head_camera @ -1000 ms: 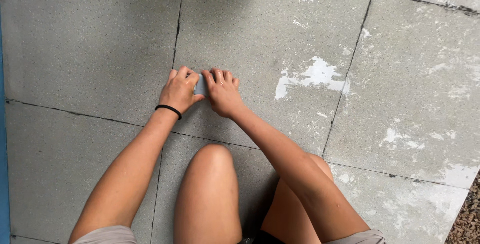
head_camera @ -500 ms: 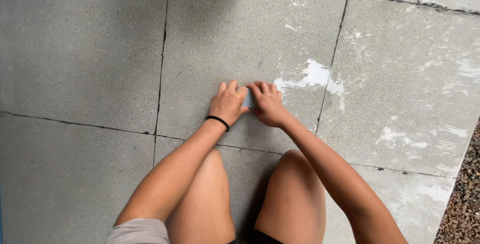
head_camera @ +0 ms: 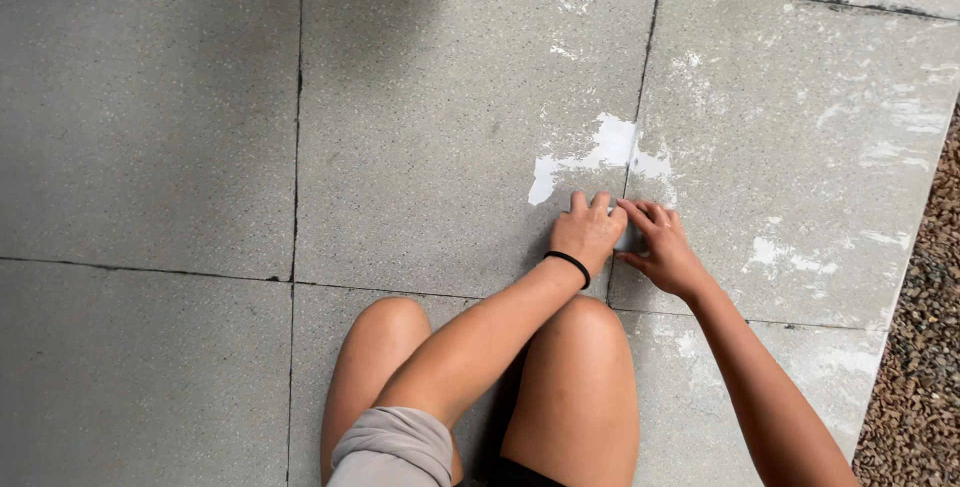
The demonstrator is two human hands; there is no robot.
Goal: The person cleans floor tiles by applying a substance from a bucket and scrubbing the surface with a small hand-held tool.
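Head view: we see both hands down on the paving slabs, meeting at the dark joint between two slabs. Left hand, black hair tie on the wrist, fingers curled and pressed flat, nothing gripped. Right hand fingers loosely spread, tips touching the joint, holding nothing we can make out. White paint patch lies just beyond the fingertips; the joint runs straight away from them. Left hand sits nearer the patch. Gravel well off to the right.
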